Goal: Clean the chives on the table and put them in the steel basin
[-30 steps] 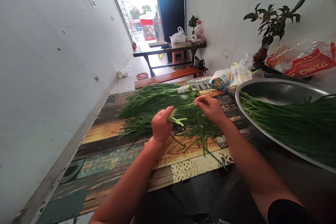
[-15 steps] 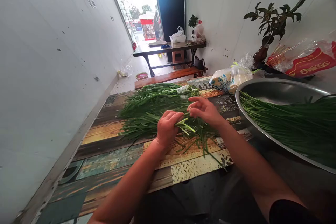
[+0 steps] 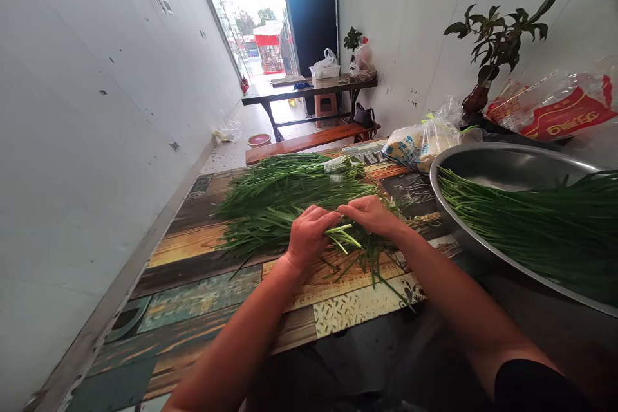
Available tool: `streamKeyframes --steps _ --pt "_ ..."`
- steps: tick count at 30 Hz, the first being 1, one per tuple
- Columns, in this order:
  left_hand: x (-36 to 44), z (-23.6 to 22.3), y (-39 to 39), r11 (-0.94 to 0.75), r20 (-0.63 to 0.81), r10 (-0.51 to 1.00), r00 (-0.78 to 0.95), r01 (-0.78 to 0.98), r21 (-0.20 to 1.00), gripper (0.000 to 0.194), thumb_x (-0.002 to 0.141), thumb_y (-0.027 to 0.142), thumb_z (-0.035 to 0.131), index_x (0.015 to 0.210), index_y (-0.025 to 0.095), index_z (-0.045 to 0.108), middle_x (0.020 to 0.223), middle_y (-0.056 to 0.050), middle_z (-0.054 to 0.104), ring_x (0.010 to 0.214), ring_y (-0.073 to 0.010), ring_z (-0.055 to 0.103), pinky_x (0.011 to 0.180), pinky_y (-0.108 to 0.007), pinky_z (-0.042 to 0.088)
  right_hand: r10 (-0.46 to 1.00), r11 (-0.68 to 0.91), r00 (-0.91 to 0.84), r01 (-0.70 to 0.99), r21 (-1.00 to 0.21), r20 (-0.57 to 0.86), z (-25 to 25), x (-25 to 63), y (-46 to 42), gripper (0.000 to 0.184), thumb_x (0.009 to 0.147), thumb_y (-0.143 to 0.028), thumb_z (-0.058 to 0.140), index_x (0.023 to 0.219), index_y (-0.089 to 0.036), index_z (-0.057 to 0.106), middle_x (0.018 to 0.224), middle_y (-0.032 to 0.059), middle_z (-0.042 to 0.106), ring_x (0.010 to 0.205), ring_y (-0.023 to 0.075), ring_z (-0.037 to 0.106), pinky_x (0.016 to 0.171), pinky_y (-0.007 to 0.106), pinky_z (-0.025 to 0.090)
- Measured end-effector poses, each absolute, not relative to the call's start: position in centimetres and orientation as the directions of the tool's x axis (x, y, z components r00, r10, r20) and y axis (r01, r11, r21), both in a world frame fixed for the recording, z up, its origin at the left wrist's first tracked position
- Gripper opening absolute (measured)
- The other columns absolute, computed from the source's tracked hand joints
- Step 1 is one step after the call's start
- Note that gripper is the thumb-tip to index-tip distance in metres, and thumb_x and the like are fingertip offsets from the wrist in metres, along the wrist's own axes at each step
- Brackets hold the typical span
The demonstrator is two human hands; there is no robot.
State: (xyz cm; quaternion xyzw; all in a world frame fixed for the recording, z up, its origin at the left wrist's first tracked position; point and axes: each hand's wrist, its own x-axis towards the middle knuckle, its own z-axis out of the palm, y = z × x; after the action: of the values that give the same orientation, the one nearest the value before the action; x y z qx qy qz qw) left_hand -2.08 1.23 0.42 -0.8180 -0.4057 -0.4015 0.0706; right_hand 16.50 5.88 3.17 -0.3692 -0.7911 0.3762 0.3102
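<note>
A few garlic chives (image 3: pixel 344 236) are gripped in my left hand (image 3: pixel 309 235), their pale stem ends poking out to the right below its thumb. My right hand (image 3: pixel 371 214) is closed in a pinch and meets the left thumb; whatever lies between its fingertips is hidden. Behind and to the left of both hands spreads a large heap of garlic chives (image 3: pixel 270 193) on the patterned table (image 3: pixel 203 283). A white band (image 3: pixel 335 166) wraps the stems of the far bunch. Loose trimmings (image 3: pixel 374 264) lie under and beside my right hand.
On the right, a big steel basin (image 3: pixel 458 257) holds many long green chives (image 3: pixel 521 225). Plastic-bagged goods (image 3: pixel 422 141) sit behind it, near a potted plant (image 3: pixel 497 38). Farther back are a wooden bench (image 3: pixel 309 143) and another table (image 3: pixel 309 89). A white wall (image 3: pixel 96 161) runs along the left.
My right hand has come down and left, its spread fingers closing into a pinch against my left hand. The left hand keeps its hold on the chives, almost still.
</note>
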Motion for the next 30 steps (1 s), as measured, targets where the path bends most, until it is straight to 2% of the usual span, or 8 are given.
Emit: streamKeyframes --steps 8,14,19,22,25,27,28,30 --pt "-1.6 0.7 1.3 -0.661 0.744 0.589 0.316 0.718 0.218 0.015 0.091 0.027 0.055 0.092 0.020 0.068 0.074 -0.002 0.067 0.068 -0.0129 0.054 0.068 -0.026 0.042 0.880 0.360 -0.420 0.289 -0.887 0.220 3.5 17.3 6.4 0.057 0.079 -0.060 0.055 0.051 -0.019 0.026 0.053 -0.0056 0.021 0.051 0.0063 0.021 0.048 0.024 0.016" --pt "-2.5 0.3 1.6 -0.615 0.770 0.592 0.236 0.750 0.243 0.019 0.091 0.022 0.050 0.086 0.020 0.069 0.077 -0.002 0.070 0.071 -0.0147 0.056 0.069 -0.027 0.042 0.979 0.177 -0.103 -0.011 -0.984 0.177 3.5 19.4 8.4 0.059 0.071 -0.067 0.061 0.048 -0.021 0.033 0.040 -0.0080 0.026 0.037 0.0041 0.019 0.038 0.023 0.013" --pt "-2.3 0.3 1.8 -0.596 0.753 0.605 0.257 0.773 0.215 0.021 0.092 0.024 0.049 0.085 0.020 0.069 0.077 -0.002 0.070 0.070 -0.0143 0.056 0.070 -0.027 0.041 0.955 0.096 -0.295 0.194 -0.976 0.035 3.4 18.1 7.3 0.071 0.077 -0.078 0.037 0.054 -0.016 0.060 0.042 -0.0004 0.046 0.036 0.0071 0.035 0.039 0.024 0.022" --pt "-2.1 0.3 1.6 -0.590 0.735 0.611 0.294 0.788 0.176 0.021 0.093 0.028 0.050 0.086 0.020 0.069 0.074 -0.002 0.068 0.069 -0.0143 0.055 0.070 -0.028 0.041 0.930 0.260 -0.335 0.305 -0.916 0.152 3.1 16.6 6.4 0.061 0.066 -0.076 0.057 0.052 -0.016 0.058 0.046 -0.0023 0.046 0.044 0.0071 0.037 0.043 0.023 0.025" --pt "-2.2 0.3 1.5 -0.581 0.730 0.617 0.294 0.796 0.170 0.023 0.093 0.030 0.049 0.086 0.020 0.069 0.075 -0.002 0.068 0.070 -0.0140 0.055 0.070 -0.028 0.041 0.943 0.327 -0.141 0.213 -0.921 0.302 3.0 16.8 7.0 0.061 0.064 -0.075 0.061 0.048 -0.018 0.047 0.046 -0.0043 0.039 0.045 0.0064 0.031 0.044 0.023 0.024" --pt "-2.3 0.2 1.5 -0.572 0.740 0.614 0.276 0.801 0.176 0.023 0.093 0.031 0.050 0.085 0.020 0.069 0.076 -0.002 0.069 0.070 -0.0138 0.055 0.070 -0.027 0.041 0.960 0.265 0.067 0.084 -0.960 0.271 3.2 17.5 7.7 0.063 0.072 -0.078 0.048 0.049 -0.019 0.045 0.043 -0.0048 0.034 0.040 0.0063 0.027 0.041 0.024 0.022" --pt "-2.3 0.1 1.6 -0.567 0.744 0.612 0.270 0.805 0.174 0.023 0.093 0.031 0.050 0.085 0.020 0.068 0.077 -0.002 0.069 0.071 -0.0138 0.055 0.070 -0.027 0.041 0.969 0.222 0.105 0.048 -0.974 0.226 3.3 17.8 7.9 0.064 0.075 -0.078 0.043 0.050 -0.020 0.046 0.041 -0.0044 0.034 0.038 0.0065 0.027 0.039 0.024 0.021" --pt "-2.2 0.0 1.6 -0.559 0.747 0.608 0.269 0.813 0.162 0.022 0.093 0.030 0.050 0.085 0.020 0.068 0.077 -0.002 0.069 0.071 -0.0139 0.055 0.070 -0.027 0.041 0.993 0.112 -0.046 0.080 -0.990 0.109 3.4 17.8 7.6 0.067 0.077 -0.079 0.037 0.050 -0.019 0.052 0.040 -0.0016 0.041 0.036 0.0072 0.032 0.037 0.024 0.023"
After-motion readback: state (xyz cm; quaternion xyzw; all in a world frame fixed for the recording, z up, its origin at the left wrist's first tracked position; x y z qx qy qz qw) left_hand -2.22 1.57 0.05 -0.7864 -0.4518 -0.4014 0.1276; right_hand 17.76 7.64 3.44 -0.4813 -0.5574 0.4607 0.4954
